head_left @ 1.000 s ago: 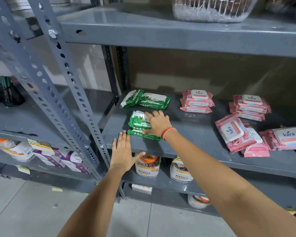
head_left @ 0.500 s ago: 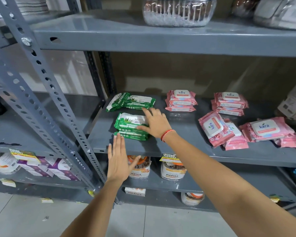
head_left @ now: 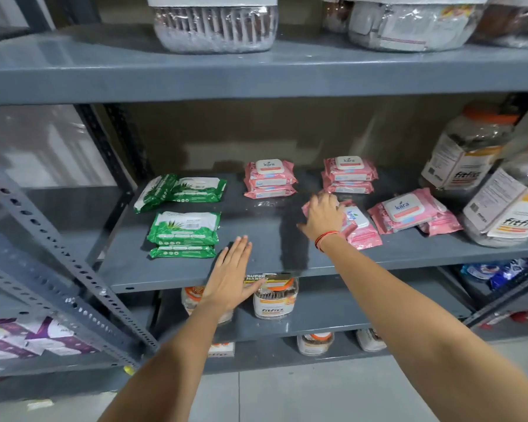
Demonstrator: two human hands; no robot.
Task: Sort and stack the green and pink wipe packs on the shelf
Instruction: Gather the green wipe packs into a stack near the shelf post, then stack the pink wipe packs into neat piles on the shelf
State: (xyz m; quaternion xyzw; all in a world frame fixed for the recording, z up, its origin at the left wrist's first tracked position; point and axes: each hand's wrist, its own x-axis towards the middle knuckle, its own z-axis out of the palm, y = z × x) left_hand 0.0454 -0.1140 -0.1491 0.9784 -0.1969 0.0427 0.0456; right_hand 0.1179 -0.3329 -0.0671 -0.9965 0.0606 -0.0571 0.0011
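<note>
A: Spanning the middle, the grey shelf (head_left: pixel 272 248) carries green packs (head_left: pixel 183 228) at 9 o'clock and pink packs (head_left: pixel 406 210) at 3 o'clock. The hands?

B: Right hand (head_left: pixel 323 216), fingers spread and curled, lies on a loose pink pack (head_left: pixel 358 222) near the centre; whether it grips, I cannot tell. Left hand (head_left: pixel 230 272) is flat and empty at 6 o'clock, over the shelf edge.

A: Any change?

B: Half a second ago the right hand lay on the green stack; it has crossed to the pink side.
</note>
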